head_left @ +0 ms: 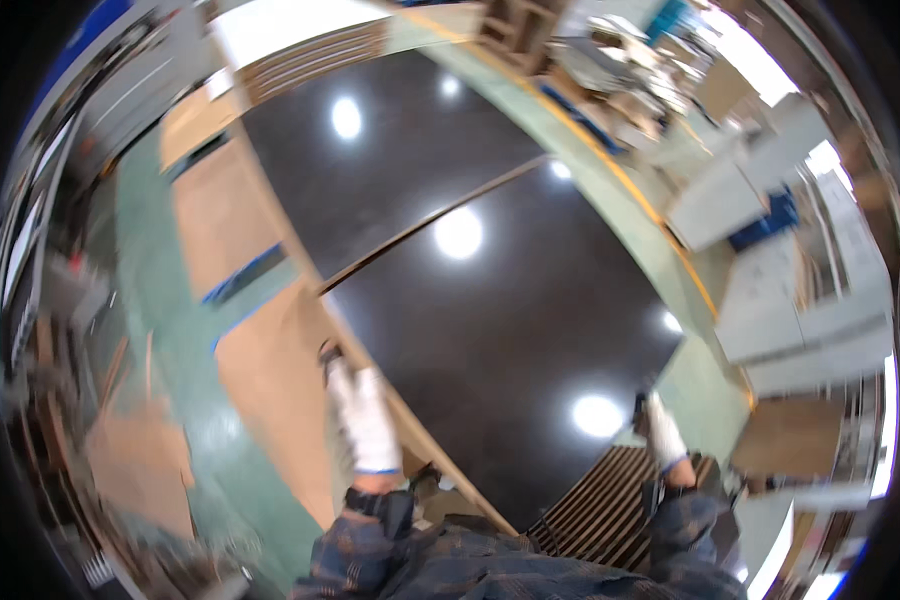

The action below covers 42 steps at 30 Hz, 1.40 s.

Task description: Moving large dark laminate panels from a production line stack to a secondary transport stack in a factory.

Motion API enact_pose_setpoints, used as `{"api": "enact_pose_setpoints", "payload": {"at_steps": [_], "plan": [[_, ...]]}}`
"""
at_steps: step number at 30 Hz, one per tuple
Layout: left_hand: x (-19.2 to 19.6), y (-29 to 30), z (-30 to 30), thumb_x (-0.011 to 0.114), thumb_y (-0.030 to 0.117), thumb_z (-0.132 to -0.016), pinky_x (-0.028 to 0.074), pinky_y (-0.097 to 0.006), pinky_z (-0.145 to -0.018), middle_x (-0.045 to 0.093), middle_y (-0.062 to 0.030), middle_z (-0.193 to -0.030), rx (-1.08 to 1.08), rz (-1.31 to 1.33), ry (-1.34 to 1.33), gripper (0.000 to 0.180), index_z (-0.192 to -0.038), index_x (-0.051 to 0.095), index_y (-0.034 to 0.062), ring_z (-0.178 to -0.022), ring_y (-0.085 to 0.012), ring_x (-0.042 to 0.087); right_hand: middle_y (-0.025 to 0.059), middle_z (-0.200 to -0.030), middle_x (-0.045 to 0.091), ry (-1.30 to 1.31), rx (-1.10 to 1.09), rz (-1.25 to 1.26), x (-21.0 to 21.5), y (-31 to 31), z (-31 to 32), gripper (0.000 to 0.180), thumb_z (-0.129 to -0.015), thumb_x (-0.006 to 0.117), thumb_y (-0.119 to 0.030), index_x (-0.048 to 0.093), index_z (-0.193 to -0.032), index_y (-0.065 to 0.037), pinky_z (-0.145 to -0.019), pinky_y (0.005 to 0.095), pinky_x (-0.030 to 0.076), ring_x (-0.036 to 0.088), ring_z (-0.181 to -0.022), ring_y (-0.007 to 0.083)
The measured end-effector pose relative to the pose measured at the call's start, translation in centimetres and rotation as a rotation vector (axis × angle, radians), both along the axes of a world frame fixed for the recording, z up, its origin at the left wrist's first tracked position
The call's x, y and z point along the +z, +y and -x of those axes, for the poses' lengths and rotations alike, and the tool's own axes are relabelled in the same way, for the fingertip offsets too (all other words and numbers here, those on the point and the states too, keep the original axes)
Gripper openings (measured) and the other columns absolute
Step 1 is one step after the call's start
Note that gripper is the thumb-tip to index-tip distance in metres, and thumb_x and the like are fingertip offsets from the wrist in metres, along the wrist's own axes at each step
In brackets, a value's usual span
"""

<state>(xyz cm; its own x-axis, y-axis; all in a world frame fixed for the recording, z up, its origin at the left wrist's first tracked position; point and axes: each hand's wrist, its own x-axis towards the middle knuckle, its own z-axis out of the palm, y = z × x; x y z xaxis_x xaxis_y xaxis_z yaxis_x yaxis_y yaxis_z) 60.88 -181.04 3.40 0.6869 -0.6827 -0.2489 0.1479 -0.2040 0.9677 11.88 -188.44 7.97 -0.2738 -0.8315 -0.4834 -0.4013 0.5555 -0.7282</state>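
Two large, glossy dark panels lie end to end, a far panel (370, 150) and a near panel (500, 320), with a narrow gap between them. Light wood-coloured edging runs down their left side. My left hand (367, 425), in a white glove with dark fingertips, is beside the near panel's left edge; blur hides whether it grips it. On the other side, my right hand (663, 432), gloved the same way, is at the near panel's right edge close to its lower corner. Its fingers are smeared too, so their hold is unclear.
Brown sheets (270, 370) with blue edges lie along the left. A slatted brown stack (605, 500) sits below the near panel's right corner. Grey-white boxes (770, 300) stand beyond the yellow floor line (685, 265). Scrap board (145, 465) lies on the green floor at left.
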Motion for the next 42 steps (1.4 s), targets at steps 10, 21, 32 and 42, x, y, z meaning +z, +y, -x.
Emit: {"api": "enact_pose_setpoints", "payload": {"at_steps": [10, 21, 32, 42], "plan": [[1.7, -6.4, -4.4, 0.054, 0.049, -0.111, 0.036, -0.038, -0.124, 0.047, -0.0137, -0.165, 0.093, 0.166, 0.259, 0.076, -0.169, 0.033, 0.0044, -0.151, -0.0249, 0.045, 0.0316, -0.125, 0.070, 0.732, 0.660, 0.397, 11.6, -21.0, -4.8, 0.063, -0.108, 0.049, -0.052, 0.066, -0.132, 0.004, -0.106, 0.0489, 0.050, 0.065, -0.123, 0.0487], [3.5, -7.3, -3.0, 0.066, 0.036, -0.107, 0.033, -0.040, -0.127, 0.033, -0.0212, -0.172, 0.090, -0.051, 0.107, 0.091, -0.170, 0.015, -0.0056, -0.155, -0.0297, 0.040, 0.0328, -0.122, 0.072, 0.545, 0.697, 0.248, 4.5, -31.0, -12.1, 0.069, -0.111, 0.039, -0.054, 0.072, -0.116, 0.007, -0.103, 0.0498, 0.049, 0.065, -0.119, 0.0518], [2.9, -6.7, -3.5, 0.065, 0.028, -0.109, 0.037, -0.040, -0.124, 0.045, -0.0182, -0.164, 0.085, 0.079, 0.174, 0.079, -0.169, 0.025, -0.0035, -0.147, -0.0275, 0.048, 0.0339, -0.126, 0.070, 0.536, 0.721, 0.230, 4.9, -30.1, -12.4, 0.071, -0.110, 0.038, -0.053, 0.073, -0.116, 0.008, -0.106, 0.0523, 0.047, 0.064, -0.120, 0.0524], [1.1, -7.2, -4.1, 0.063, 0.041, -0.109, 0.045, -0.042, -0.115, 0.056, -0.0202, -0.154, 0.086, 0.003, 0.000, 0.074, -0.161, 0.040, -0.0056, -0.137, -0.0307, 0.057, 0.0311, -0.116, 0.073, 0.805, 0.812, 0.315, 8.2, -22.8, -7.8, 0.058, -0.101, 0.059, -0.051, 0.068, -0.122, 0.002, -0.099, 0.0534, 0.055, 0.069, -0.114, 0.0477]]}}
